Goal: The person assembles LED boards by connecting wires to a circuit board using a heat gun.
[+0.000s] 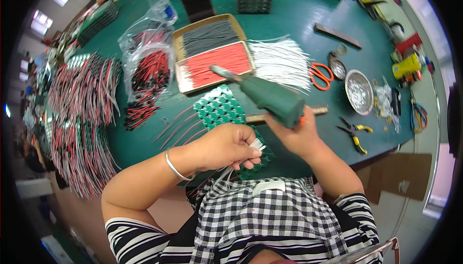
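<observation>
My left hand [235,148] is closed around a bundle of white wires [258,144], whose ends stick out past the thumb. Loose wire lengths trail below the fist toward the checked apron. My right hand [298,136] grips a green soldering gun [270,97] with an orange trigger. Its metal tip points up and left, above the wire tray and clear of the boards. Under and beyond my left hand lies a green circuit board panel [219,107] with round pads. Red wires [181,128] reach out from its left side.
A tray of red wires [217,66] and dark wires [210,37] lies ahead, beside loose white wires [279,61]. At right are orange-handled scissors [320,76], a metal bowl [358,92] and yellow-handled pliers [356,133]. Wired boards [84,90] are piled at left.
</observation>
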Available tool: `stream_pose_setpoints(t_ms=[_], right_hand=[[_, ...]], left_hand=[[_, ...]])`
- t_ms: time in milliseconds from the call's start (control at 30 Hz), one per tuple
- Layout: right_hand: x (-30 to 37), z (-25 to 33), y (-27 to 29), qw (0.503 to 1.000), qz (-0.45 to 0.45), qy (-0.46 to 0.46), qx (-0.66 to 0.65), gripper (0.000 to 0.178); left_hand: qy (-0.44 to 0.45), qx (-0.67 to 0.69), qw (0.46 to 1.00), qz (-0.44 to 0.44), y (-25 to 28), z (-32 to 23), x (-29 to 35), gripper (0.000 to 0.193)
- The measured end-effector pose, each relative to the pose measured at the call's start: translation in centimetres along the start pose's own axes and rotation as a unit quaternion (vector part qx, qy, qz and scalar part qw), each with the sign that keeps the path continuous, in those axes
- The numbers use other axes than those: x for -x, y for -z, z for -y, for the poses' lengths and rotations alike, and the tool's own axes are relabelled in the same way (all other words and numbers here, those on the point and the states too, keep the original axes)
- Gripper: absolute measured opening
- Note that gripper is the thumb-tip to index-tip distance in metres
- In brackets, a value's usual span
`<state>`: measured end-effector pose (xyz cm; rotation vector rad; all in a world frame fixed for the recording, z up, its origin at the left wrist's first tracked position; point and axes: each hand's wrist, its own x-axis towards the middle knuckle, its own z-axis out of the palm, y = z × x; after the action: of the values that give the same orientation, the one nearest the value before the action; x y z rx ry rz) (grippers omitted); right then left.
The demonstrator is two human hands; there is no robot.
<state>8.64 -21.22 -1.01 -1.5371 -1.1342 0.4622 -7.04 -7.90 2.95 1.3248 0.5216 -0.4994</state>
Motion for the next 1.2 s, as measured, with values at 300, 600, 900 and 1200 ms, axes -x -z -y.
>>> stream_pose_setpoints(t_ms=[300, 600, 900, 1200], right_hand=[[-0.3, -0.7, 11.1, 0.99, 0.039, -0.123, 0.059, 0.046], [-5.2, 3.8, 8.8, 0.98, 0.132, -0.147, -0.018, 0.055], [-0.3, -0.9, 0.3, 0.944, 0.081, -0.246, -0.203, 0.058], [1.3, -1.4, -0.4, 0.961, 0.251, -0.102, 0.055, 0.023]], left_hand=[[-0.254, -0.466, 0.737, -0.418, 5.6, 0.9, 8.2, 0.013], [-0.178, -0.524, 0.629, -0.546, 7.0, 7.6, 4.2, 0.011], [-0.213, -0.558, 0.566, -0.569, 7.5, 9.4, 1.7, 0.01], [-0.219, -0.569, 0.565, -0.556, 7.4, 9.7, 1.3, 0.007]])
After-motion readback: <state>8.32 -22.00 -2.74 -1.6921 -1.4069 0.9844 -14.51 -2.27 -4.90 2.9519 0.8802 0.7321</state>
